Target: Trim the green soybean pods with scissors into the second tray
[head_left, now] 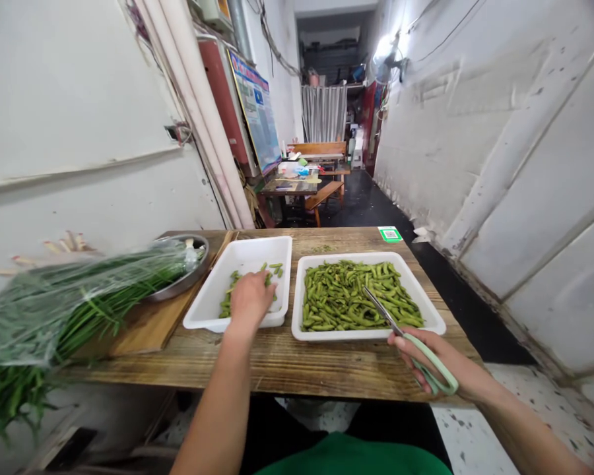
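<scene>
Left hand down in left white tray, fingers bent over a few loose green pods; fingertips partly hidden, can't tell if they grip any. Right hand wrapped round pale-green handles of scissors, near table's front right corner; blades close together, pointing up-left over right white tray. That tray, toward table's right edge, is heaped with green pods. Both trays side by side on wooden table, small gap between. QR card at back right corner. Left end: cutting board, metal bowl, bagged leafy greens hanging past front left corner.
</scene>
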### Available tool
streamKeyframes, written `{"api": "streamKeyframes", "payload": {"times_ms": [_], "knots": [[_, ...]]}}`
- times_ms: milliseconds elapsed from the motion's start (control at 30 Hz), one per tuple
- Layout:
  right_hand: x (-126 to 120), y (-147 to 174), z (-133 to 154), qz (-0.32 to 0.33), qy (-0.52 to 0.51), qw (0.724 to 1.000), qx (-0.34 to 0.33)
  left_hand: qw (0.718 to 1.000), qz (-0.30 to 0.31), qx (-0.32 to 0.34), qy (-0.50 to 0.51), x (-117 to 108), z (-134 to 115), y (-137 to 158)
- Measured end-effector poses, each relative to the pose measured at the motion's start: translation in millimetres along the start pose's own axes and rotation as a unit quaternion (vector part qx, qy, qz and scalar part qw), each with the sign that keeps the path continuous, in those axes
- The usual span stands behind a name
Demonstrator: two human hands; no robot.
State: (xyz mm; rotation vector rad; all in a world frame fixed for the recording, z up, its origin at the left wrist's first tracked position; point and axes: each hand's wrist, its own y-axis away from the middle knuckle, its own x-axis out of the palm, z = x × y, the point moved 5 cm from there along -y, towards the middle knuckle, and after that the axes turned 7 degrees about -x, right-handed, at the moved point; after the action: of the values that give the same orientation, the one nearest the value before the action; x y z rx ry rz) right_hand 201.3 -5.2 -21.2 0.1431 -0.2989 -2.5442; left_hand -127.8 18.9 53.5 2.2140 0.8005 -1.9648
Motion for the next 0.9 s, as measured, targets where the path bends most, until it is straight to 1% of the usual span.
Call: {"api": "streamKeyframes", "payload": {"times_ms": [67,100,133,167,200,233,267,300,333,400,433,500,600,667,700,800,867,900], "knots": [[-1,0,-1,-0.004,0.002,1.0,0.003,0.998,0.039,-0.029,-0.035,-4,24,-9],[-1,-1,-2,-0.006,0.004,1.0,0.0,0.997,0.052,-0.039,-0.039,-6,30,-10],[-1,-2,-2,-0.008,0.006,1.0,-0.004,0.997,0.057,-0.042,-0.031,-8,31,-9],[-1,-3,-2,-0.01,0.008,1.0,-0.009,0.998,0.057,-0.032,-0.01,-9,26,-6],[-1,-4,-1,-0.011,0.009,1.0,-0.015,0.998,0.055,-0.007,0.019,-9,16,-1],[-1,-5,-1,-0.011,0.008,1.0,-0.021,0.996,0.058,0.034,0.06,-7,1,6],[-1,-6,-1,-0.012,0.006,1.0,-0.026,0.986,0.08,0.101,0.105,-2,-19,15],[-1,-7,-2,-0.011,0.001,1.0,-0.03,0.97,0.11,0.168,0.138,4,-41,24],[0,-8,-2,-0.008,-0.003,0.999,-0.032,0.951,0.148,0.229,0.148,13,-61,34],[1,-8,-2,-0.004,-0.011,0.999,-0.033,0.918,0.231,0.296,0.127,32,-93,47],[1,-8,-3,-0.004,-0.012,1.0,-0.028,0.907,0.263,0.31,0.109,41,-104,51],[1,-7,-5,-0.009,-0.014,1.0,-0.015,0.899,0.3,0.309,0.08,53,-117,50],[2,-6,-6,-0.013,-0.019,1.0,-0.01,0.892,0.336,0.292,0.076,59,-116,41],[4,-5,-7,-0.004,-0.023,1.0,-0.014,0.887,0.342,0.294,0.102,57,-111,35],[4,-4,-8,0.001,-0.025,1.0,-0.012,0.888,0.329,0.297,0.122,53,-109,32],[5,-3,-8,0.007,-0.029,1.0,0.004,0.897,0.241,0.303,0.212,39,-109,26],[6,-3,-4,0.006,-0.021,1.0,-0.01,0.888,0.198,0.271,0.314,32,-113,26],[6,-3,0,0.007,-0.015,1.0,-0.016,0.875,0.197,0.238,0.372,33,-115,27]]}}
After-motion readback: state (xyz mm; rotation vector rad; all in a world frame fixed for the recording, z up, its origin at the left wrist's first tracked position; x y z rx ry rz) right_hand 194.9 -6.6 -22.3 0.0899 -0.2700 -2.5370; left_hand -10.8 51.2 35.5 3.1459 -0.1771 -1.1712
